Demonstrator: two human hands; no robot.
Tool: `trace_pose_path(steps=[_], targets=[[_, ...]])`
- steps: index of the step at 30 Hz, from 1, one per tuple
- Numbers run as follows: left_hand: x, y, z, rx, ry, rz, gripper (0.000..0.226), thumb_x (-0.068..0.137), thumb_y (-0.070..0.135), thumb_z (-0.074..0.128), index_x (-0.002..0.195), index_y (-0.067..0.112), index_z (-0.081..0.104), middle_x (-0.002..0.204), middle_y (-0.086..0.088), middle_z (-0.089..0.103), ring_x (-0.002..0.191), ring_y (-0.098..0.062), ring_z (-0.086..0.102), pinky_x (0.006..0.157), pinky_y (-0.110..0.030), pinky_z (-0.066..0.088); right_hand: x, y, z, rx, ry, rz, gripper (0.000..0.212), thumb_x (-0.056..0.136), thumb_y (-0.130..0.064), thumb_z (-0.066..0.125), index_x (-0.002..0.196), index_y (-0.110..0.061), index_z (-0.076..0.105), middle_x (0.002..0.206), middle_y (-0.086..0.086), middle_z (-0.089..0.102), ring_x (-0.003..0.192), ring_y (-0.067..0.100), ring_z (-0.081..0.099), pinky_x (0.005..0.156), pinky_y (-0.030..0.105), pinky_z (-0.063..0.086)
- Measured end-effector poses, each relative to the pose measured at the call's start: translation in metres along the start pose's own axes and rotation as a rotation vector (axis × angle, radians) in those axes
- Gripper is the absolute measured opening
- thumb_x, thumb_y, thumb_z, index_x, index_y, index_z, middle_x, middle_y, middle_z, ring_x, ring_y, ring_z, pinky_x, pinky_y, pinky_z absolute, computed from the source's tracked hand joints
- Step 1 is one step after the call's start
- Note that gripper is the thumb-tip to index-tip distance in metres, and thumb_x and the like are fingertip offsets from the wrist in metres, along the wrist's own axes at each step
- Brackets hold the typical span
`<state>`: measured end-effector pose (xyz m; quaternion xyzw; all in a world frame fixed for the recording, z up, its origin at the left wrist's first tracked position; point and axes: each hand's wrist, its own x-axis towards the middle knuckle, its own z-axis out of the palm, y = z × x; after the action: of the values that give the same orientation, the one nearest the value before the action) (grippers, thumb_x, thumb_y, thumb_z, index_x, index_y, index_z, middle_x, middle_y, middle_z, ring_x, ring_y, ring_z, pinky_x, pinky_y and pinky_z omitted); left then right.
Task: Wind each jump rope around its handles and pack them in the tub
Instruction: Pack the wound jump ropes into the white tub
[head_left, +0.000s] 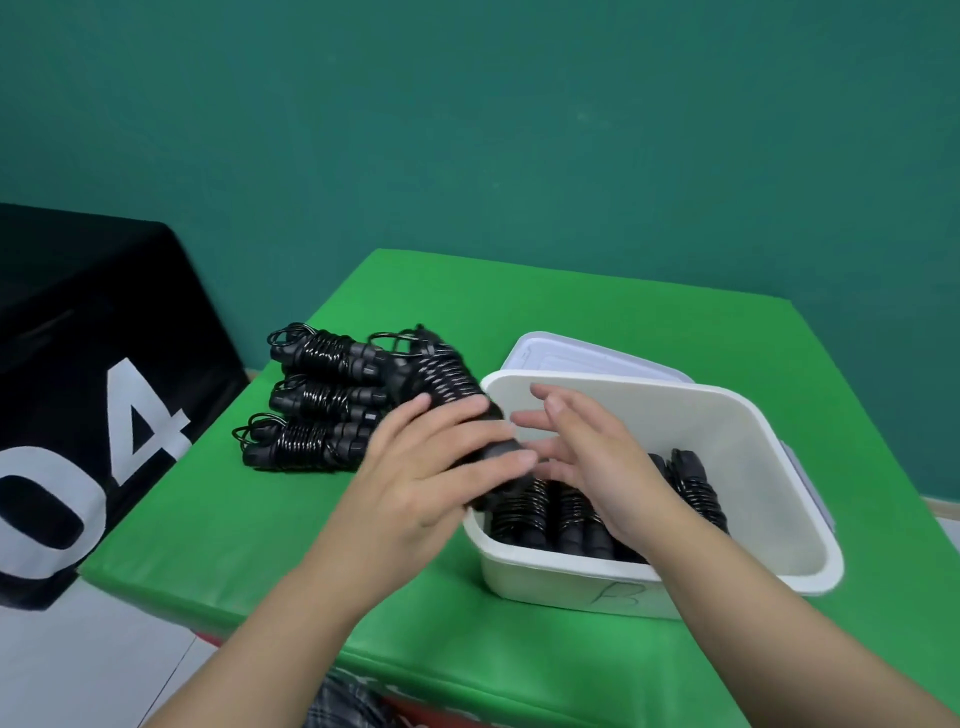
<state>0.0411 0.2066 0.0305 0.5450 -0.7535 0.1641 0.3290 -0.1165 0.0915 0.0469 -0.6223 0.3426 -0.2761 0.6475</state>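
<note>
Left hand (415, 467) clamped on wound jump rope (447, 384), tilted over white tub (779, 519) left rim for packing; right hand (587, 457) fingers spread, empty, guiding.

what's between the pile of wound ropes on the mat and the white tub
In the head view, the left hand holds a wound jump rope in that gap, its near end over the tub rim. The pile lies left of it.
</note>
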Motion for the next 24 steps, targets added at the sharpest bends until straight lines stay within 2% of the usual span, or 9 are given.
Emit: trace_pose_path(steps=[4, 8, 10, 12, 14, 16, 18, 21, 24], targets=[[0.015, 0.010, 0.022, -0.029, -0.089, 0.145, 0.057, 0.085, 0.002, 0.053, 0.130, 0.037, 0.046, 0.138, 0.014, 0.043, 0.137, -0.014, 0.034, 0.112, -0.043, 0.028, 0.007, -0.009, -0.007, 0.144, -0.090, 0.043, 0.039, 0.094, -0.040, 0.049, 0.117, -0.011, 0.062, 0.116, 0.014, 0.067, 0.104, 0.026, 0.066, 0.092, 0.038, 0.052], [0.018, 0.008, 0.035, -0.058, -0.161, 0.160, 0.055, 0.090, 0.005, 0.041, 0.135, 0.036, 0.041, 0.147, 0.012, 0.035, 0.142, -0.015, 0.026, 0.115, -0.040, 0.024, 0.009, -0.007, -0.013, 0.132, -0.051, 0.053, 0.024, 0.097, -0.021, 0.052, 0.109, -0.004, 0.065, 0.103, 0.012, 0.071, 0.091, 0.020, 0.067, 0.076, 0.026, 0.054], [0.018, 0.003, 0.037, -0.079, -0.199, 0.108, 0.063, 0.087, 0.007, 0.042, 0.141, 0.039, 0.033, 0.153, 0.012, 0.025, 0.143, -0.015, 0.024, 0.114, -0.041, 0.026, 0.010, -0.002, -0.015, 0.163, 0.012, 0.068, 0.022, 0.097, -0.017, 0.051, 0.106, -0.004, 0.067, 0.103, 0.013, 0.072, 0.095, 0.024, 0.068, 0.084, 0.033, 0.055], [0.015, -0.005, 0.037, -0.122, -0.219, -0.004, 0.067, 0.088, 0.018, 0.048, 0.145, 0.041, 0.024, 0.156, 0.013, 0.018, 0.142, -0.011, 0.024, 0.112, -0.045, 0.031, 0.010, 0.003, -0.018, 0.183, 0.079, 0.081, 0.022, 0.097, -0.015, 0.050, 0.107, -0.005, 0.066, 0.104, 0.016, 0.071, 0.098, 0.029, 0.068, 0.090, 0.045, 0.053], [0.008, -0.015, 0.032, -0.194, -0.190, -0.184, 0.061, 0.091, 0.035, 0.053, 0.146, 0.041, 0.025, 0.155, 0.020, 0.018, 0.140, -0.003, 0.024, 0.113, -0.038, 0.027, 0.010, 0.006, -0.023, 0.119, 0.139, 0.107, 0.019, 0.095, -0.013, 0.052, 0.107, -0.006, 0.065, 0.103, 0.016, 0.071, 0.096, 0.031, 0.068, 0.088, 0.049, 0.054], [-0.001, -0.030, 0.030, -0.235, -0.149, -0.439, 0.056, 0.092, 0.036, 0.054, 0.143, 0.041, 0.032, 0.152, 0.026, 0.021, 0.138, 0.004, 0.023, 0.112, -0.030, 0.024, 0.010, 0.011, -0.029, -0.051, 0.156, 0.137, 0.015, 0.090, -0.011, 0.055, 0.100, -0.007, 0.065, 0.097, 0.013, 0.072, 0.092, 0.030, 0.069, 0.083, 0.045, 0.056], [-0.015, -0.049, 0.037, -0.134, -0.135, -0.654, 0.055, 0.092, 0.024, 0.057, 0.144, 0.028, 0.036, 0.152, 0.016, 0.025, 0.138, -0.003, 0.027, 0.112, -0.032, 0.026, 0.008, 0.018, -0.032, -0.216, 0.143, 0.174, 0.011, 0.085, -0.012, 0.057, 0.089, -0.008, 0.066, 0.082, 0.006, 0.071, 0.079, 0.022, 0.067, 0.072, 0.032, 0.052], [-0.037, -0.082, 0.052, 0.111, -0.353, -0.964, 0.073, 0.090, 0.021, 0.060, 0.149, 0.016, 0.019, 0.158, 0.001, 0.011, 0.145, -0.021, 0.013, 0.116, -0.046, 0.017, 0.007, 0.024, -0.028, -0.323, 0.090, 0.243, 0.010, 0.083, -0.013, 0.059, 0.085, -0.005, 0.065, 0.072, 0.002, 0.065, 0.067, 0.014, 0.061, 0.057, 0.023, 0.045], [-0.055, -0.104, 0.062, 0.274, -0.583, -1.109, 0.084, 0.091, 0.033, 0.058, 0.151, 0.016, 0.001, 0.159, 0.002, -0.005, 0.146, -0.020, -0.008, 0.115, -0.055, 0.009, 0.012, 0.026, -0.025, -0.406, 0.073, 0.283, 0.020, 0.079, -0.019, 0.062, 0.087, -0.002, 0.066, 0.081, 0.013, 0.072, 0.078, 0.026, 0.070, 0.063, 0.038, 0.056]])
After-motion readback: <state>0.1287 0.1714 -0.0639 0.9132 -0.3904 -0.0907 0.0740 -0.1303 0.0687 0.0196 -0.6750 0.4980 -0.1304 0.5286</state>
